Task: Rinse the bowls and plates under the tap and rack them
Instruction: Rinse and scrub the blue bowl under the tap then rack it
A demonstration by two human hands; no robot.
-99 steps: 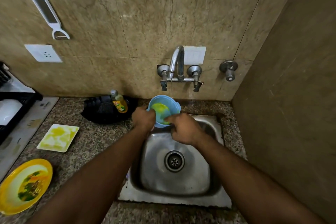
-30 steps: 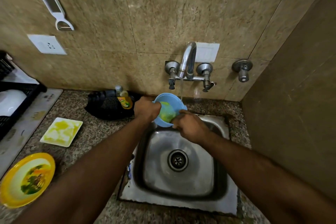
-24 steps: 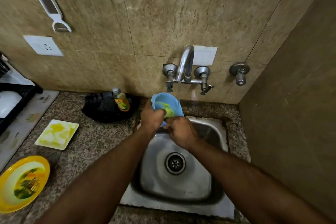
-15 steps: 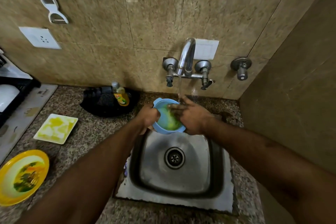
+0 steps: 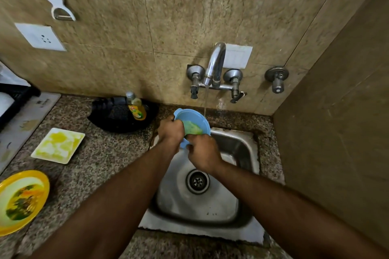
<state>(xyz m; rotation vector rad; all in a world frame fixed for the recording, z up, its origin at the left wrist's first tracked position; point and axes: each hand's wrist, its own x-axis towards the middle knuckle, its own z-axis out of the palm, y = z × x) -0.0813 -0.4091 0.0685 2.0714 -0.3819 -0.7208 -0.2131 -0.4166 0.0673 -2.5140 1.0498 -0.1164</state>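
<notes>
A small blue bowl (image 5: pixel 195 119) with yellow-green residue inside is tilted toward me over the back of the steel sink (image 5: pixel 235 206). My left hand (image 5: pixel 170 131) grips its left rim. My right hand (image 5: pixel 203 153) holds its lower edge, fingers curled against the bowl. A thin stream of water falls from the tap (image 5: pixel 214 65) onto the bowl's right rim. On the counter to the left lie a white square plate (image 5: pixel 59 145) smeared yellow and a yellow bowl (image 5: pixel 20 200) with food remains.
A black pan (image 5: pixel 117 120) with a dish soap bottle (image 5: pixel 135 107) sits behind the counter, left of the sink. The black rack (image 5: pixel 14 99) is at the far left edge. A side wall closes in on the right.
My right hand has come off the bowl's inside and far rim, down to its lower edge. The bowl is tilted more upright toward me, still under the running water.
</notes>
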